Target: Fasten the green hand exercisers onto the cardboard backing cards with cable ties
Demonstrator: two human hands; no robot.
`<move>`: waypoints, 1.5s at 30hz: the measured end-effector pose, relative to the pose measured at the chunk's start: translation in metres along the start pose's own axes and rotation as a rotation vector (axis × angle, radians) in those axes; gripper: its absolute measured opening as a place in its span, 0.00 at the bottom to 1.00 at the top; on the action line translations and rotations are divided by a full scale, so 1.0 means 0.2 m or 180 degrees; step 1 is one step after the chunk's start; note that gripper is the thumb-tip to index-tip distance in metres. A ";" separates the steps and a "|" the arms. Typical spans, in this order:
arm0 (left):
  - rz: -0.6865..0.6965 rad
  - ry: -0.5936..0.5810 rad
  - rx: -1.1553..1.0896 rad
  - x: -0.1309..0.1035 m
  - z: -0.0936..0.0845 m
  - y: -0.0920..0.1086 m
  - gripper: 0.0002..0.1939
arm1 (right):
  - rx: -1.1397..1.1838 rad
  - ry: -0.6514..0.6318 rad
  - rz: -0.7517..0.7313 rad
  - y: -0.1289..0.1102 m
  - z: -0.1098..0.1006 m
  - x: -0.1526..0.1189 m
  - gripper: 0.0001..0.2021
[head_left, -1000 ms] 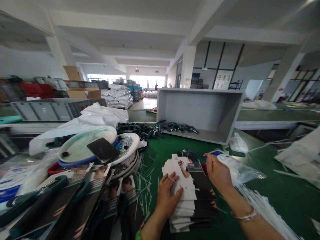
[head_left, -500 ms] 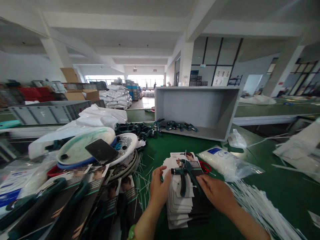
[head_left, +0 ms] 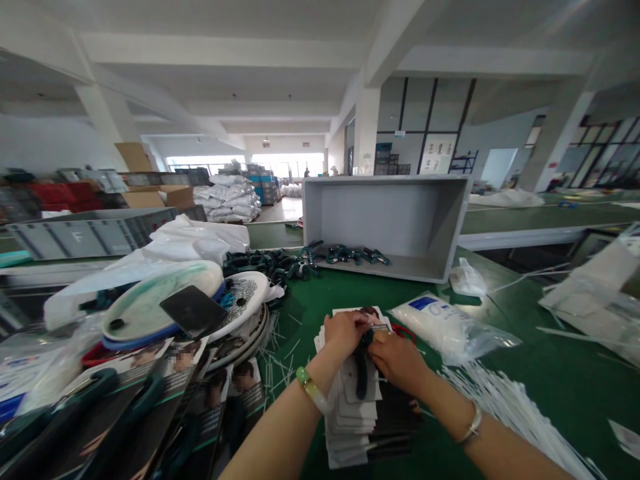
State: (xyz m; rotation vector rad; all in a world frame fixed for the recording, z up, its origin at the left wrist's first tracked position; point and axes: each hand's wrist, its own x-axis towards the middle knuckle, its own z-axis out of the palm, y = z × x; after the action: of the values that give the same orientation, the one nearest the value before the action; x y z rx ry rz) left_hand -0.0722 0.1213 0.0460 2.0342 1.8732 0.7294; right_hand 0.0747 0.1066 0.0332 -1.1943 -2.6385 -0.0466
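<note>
A dark green clamp tool (head_left: 361,377) lies on top of a fanned stack of printed cards (head_left: 350,427) in front of me. My left hand (head_left: 346,333) is closed at the tool's upper end, fingertips pressed together on it. Close against it from the right, my right hand (head_left: 397,357) also has its fingers closed around the tool's upper part. The fingers hide that end of the tool, and anything small between the fingertips cannot be made out. Loose white ties (head_left: 510,407) lie to the right of the stack.
A grey crate (head_left: 385,220) on its side holds several clamps. Left are a dark phone-like slab (head_left: 194,311) on round lids, a dish of metal parts (head_left: 245,297) and carded tools (head_left: 100,413). A plastic bag (head_left: 440,327) lies right.
Both hands have moved inward and up to the tool's upper end, almost meeting. The left hand, beside the tool before, now closes on it. The view has shifted slightly.
</note>
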 end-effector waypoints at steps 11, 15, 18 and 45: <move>0.0350 0.0194 -0.0233 -0.13 0.04 -0.06 0.09 | 0.2229 0.0893 0.1029 -0.01 0.09 -0.03 0.16; 0.0398 0.0272 -0.0262 -0.13 0.06 -0.07 0.10 | 0.2259 0.0794 0.1044 -0.01 0.10 -0.03 0.16; 0.0408 0.0304 -0.0273 -0.14 0.06 -0.07 0.10 | 0.2303 0.0788 0.0984 -0.01 0.11 -0.03 0.17; 0.0851 0.0644 -0.0635 -0.13 0.07 -0.08 0.07 | 0.2708 0.0876 0.1346 0.01 0.12 0.04 0.07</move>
State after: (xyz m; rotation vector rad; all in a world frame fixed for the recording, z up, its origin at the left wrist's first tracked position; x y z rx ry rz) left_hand -0.0785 0.0993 0.0213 2.1696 1.5638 1.1808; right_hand 0.0669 0.1170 0.0105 -1.2453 -1.7809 0.8251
